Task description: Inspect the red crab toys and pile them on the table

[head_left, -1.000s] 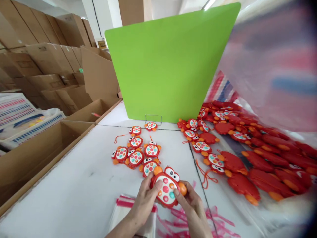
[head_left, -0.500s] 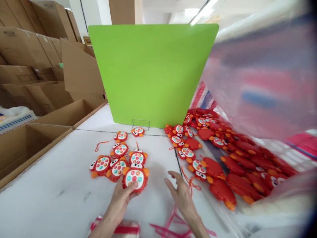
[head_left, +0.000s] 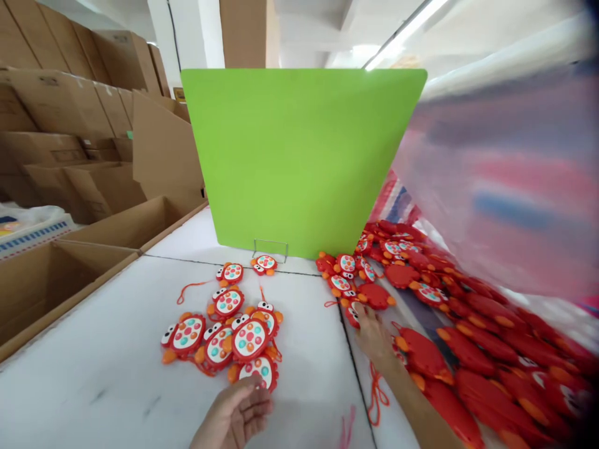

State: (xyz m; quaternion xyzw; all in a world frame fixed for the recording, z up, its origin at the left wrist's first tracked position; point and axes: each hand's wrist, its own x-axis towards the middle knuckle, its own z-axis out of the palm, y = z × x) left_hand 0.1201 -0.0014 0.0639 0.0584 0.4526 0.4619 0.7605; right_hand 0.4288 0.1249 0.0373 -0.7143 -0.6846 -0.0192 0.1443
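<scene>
1. Two bare hands show low in the head view. Left hand (head_left: 241, 411) hangs palm-up, fingers loosely curled, holding nothing, just short of the nearest crab toy (head_left: 256, 369) at the front of the small cluster (head_left: 224, 324) on the white table (head_left: 107, 374).
2. Right hand (head_left: 372, 330) lies stretched out to the right, fingertips touching a crab toy at the near edge of the big pile (head_left: 468, 324); whether it has closed on the toy cannot be told.
3. Small cluster: toys lie face up, white bellies with coloured dots, orange claws, some overlapping; a red cord (head_left: 187, 290) trails to the left.
4. Big pile lies on clear plastic, many toys red-back-up, right of the table seam.
5. Green board (head_left: 299, 156) stands upright in a wire stand (head_left: 270, 248) at the back of the table.
6. Writing: none legible. Cardboard boxes (head_left: 70, 125) carry small labels, too small to read; a striped blue print (head_left: 28, 234) at the left edge is unreadable.
7. Against half a second earlier: the left hand was pressing a toy onto the cluster's front; now it is off it, and the toy rests there.
8. Right hand was hovering open mid-table; now it has gone out to the pile.
9. Blurred plastic bag (head_left: 505, 187) fills the upper right.
</scene>
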